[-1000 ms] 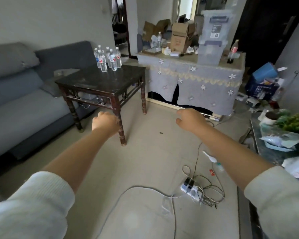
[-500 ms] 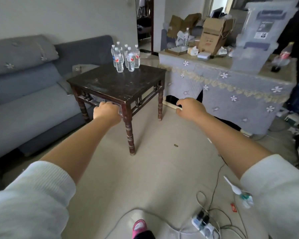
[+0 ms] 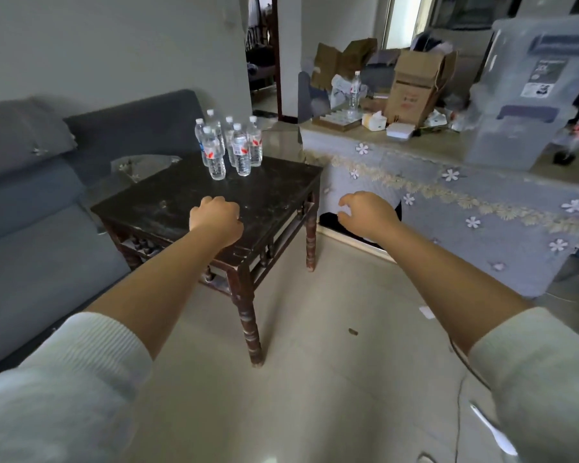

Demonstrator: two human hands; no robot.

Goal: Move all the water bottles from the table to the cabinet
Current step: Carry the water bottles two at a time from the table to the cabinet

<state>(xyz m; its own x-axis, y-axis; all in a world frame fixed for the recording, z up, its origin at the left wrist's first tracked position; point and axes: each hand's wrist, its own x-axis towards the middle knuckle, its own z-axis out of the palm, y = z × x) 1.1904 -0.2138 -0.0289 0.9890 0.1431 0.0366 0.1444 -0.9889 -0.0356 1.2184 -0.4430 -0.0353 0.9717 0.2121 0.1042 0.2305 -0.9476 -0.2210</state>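
Head view, water bottles point(image 3: 229, 147) beyond clenched empty left hand point(image 3: 214, 222), right hand point(image 3: 365, 213) loosely curled

**Pale knit sleeves, bare forearms**

Both arms are in a pale, off-white ribbed knit, left sleeve point(image 3: 64, 379) and right sleeve point(image 3: 535, 372) pushed up past the wrists, forearms bare; left hand point(image 3: 214, 220) and right hand point(image 3: 368, 213) carry no rings, watch or gloves

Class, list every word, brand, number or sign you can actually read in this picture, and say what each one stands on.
No text can be read here.
Clear plastic water bottles with red and white labels on the dark wooden table: print too small.
Brown cardboard box: markings blurred.
Translucent plastic storage bin: dark sticker and lid label blurred.
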